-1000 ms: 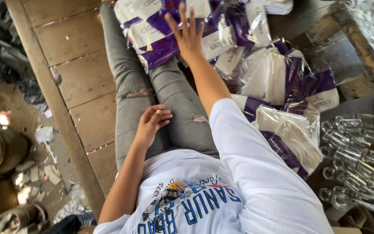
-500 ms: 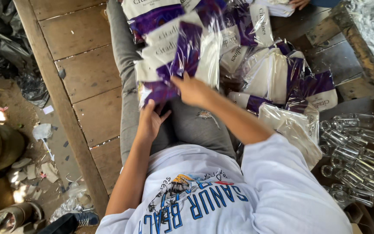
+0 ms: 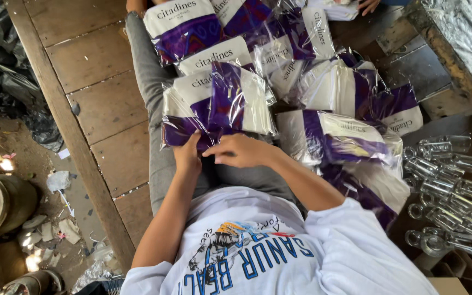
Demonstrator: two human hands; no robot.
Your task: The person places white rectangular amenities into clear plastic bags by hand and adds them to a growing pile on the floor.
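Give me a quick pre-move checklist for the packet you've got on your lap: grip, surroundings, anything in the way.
1. Left hand on the purple-and-white plastic packet: ok, it grips the lower edge.
2. Right hand on the packet: ok, fingers touch the lower edge; firm pinch cannot tell.
3. Packet free of the pile of packets: not ok, neighbours overlap its top and right side.
4. Wrapper intact: cannot tell, glare on the plastic.
5. Glass jars clear of the right arm: ok, apart from it.
6. Another person's hand clear of the packet: ok, at the pile's far edge.

Soft daylight, glare on plastic
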